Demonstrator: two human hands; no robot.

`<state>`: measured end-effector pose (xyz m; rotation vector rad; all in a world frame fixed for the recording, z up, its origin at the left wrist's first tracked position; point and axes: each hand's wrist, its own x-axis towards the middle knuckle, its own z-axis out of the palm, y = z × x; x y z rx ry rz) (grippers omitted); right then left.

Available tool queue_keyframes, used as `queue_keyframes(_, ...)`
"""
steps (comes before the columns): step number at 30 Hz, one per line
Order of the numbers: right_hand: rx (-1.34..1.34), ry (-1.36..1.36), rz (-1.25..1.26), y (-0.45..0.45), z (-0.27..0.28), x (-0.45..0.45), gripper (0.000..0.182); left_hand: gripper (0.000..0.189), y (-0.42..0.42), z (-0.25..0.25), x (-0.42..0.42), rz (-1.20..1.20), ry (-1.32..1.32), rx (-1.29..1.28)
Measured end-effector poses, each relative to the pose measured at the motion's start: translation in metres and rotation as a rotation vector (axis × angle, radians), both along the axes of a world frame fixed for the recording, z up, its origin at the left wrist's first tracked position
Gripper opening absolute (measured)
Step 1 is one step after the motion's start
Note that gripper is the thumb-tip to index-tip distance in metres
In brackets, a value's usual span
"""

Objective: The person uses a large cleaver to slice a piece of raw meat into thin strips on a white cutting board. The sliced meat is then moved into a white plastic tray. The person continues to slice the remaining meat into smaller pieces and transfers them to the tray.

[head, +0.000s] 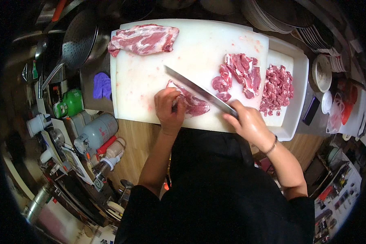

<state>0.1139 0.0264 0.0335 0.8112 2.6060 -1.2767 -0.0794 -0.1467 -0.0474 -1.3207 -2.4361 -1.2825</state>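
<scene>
My right hand [252, 123] grips a long kitchen knife [198, 88] near the heel of its blade. The blade slants up and left over a white cutting board [146, 73], its tip pointing away from me. At the board's front edge, my left hand [170, 108] has its fingers curled on a raw piece of red meat [196, 103]. The knife lies across the view just beyond that piece; whether they touch cannot be told. To the right are cut meat strips [244, 71] and smaller chunks [222, 82]. A larger marbled slab of meat [145, 39] lies at the far left.
Partly under the board's right side, a white plastic tub [296, 100] holds diced meat [277, 87]. A purple cloth [102, 85] and a perforated strainer [79, 38] are at left, a grey gas cylinder [99, 131] lower left. Stacked plates [318, 39] and a dark phone-like object [311, 110] sit right.
</scene>
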Motion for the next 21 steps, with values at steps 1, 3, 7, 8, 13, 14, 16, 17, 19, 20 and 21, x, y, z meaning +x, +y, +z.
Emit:
queue_keyframes(1,0.034,-0.037,-0.025,-0.003,0.006,0.015,0.029,0.023,-0.003,-0.001,-0.001,0.043,-0.023,0.036)
queue_keyframes(3,0.056,-0.034,-0.055,-0.009,0.019,0.027,0.030,0.023,-0.005,0.000,-0.002,0.019,-0.009,0.009)
queue_keyframes(7,0.061,-0.084,0.095,-0.014,0.051,0.023,0.032,0.026,-0.006,-0.003,0.001,-0.054,0.066,-0.008)
queue_keyframes(8,0.074,-0.058,0.106,-0.018,0.054,0.021,0.032,0.027,-0.006,-0.004,0.002,-0.055,0.069,-0.010)
queue_keyframes(13,0.034,-0.093,0.092,-0.025,0.043,0.018,0.032,0.031,-0.008,-0.005,-0.002,-0.059,0.015,-0.061)
queue_keyframes(14,0.025,-0.085,0.093,-0.026,0.040,0.011,0.031,0.032,-0.008,-0.005,-0.003,-0.059,0.006,-0.069)
queue_keyframes(16,0.028,-0.073,0.106,-0.028,0.031,-0.003,0.031,0.034,-0.008,-0.006,-0.004,-0.067,-0.002,-0.082)
queue_keyframes(17,0.042,-0.069,0.119,-0.028,0.025,-0.011,0.031,0.035,-0.008,-0.007,-0.004,-0.071,-0.006,-0.088)
queue_keyframes(19,0.049,-0.065,0.141,-0.026,0.023,-0.016,0.032,0.037,-0.008,-0.008,-0.003,-0.058,0.015,-0.111)
queue_keyframes(20,0.040,-0.066,0.148,-0.025,0.026,-0.013,0.032,0.038,-0.008,-0.009,-0.002,-0.050,0.026,-0.123)
queue_keyframes(21,0.034,-0.063,0.157,-0.024,0.028,-0.010,0.033,0.034,-0.006,-0.007,-0.001,-0.036,0.056,-0.130)
